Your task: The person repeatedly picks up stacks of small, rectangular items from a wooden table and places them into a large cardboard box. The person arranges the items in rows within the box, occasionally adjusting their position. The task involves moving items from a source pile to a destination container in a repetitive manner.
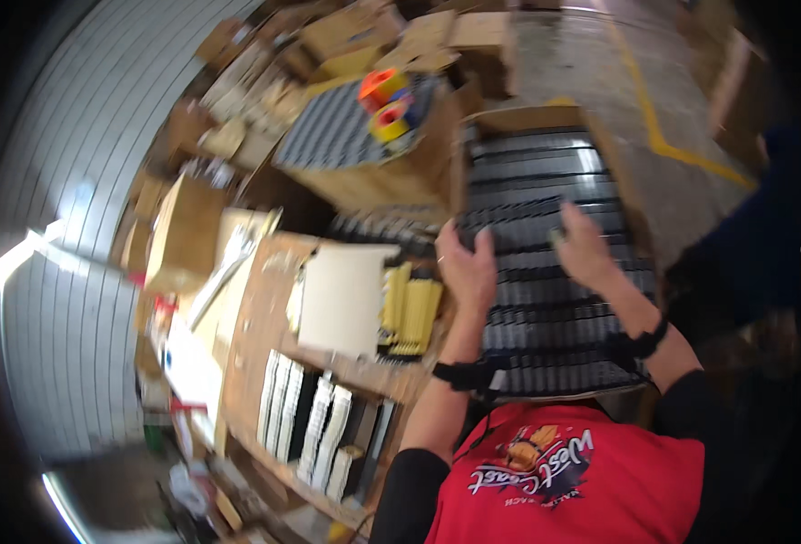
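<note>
A tall cardboard carton [600,136] stands before me, packed with rows of thin black and dark grey pieces [532,258]; their exact kind I cannot make out. Over its left edge is my left hand [469,272], thumb and fingers apart. My right hand [587,249] hovers over or touches the right part of the rows, its fingers spread. Between the two hands one dark row [514,214] lies at a slight slant. Whether either hand touches that row is unclear.
Left of the carton is a wooden table [260,308] with a pale board [341,299], yellow pieces [411,313] and white stacks [323,426]. Tape rolls [387,104] sit on another filled carton [328,127]. A person in dark clothing [736,263] is at the right.
</note>
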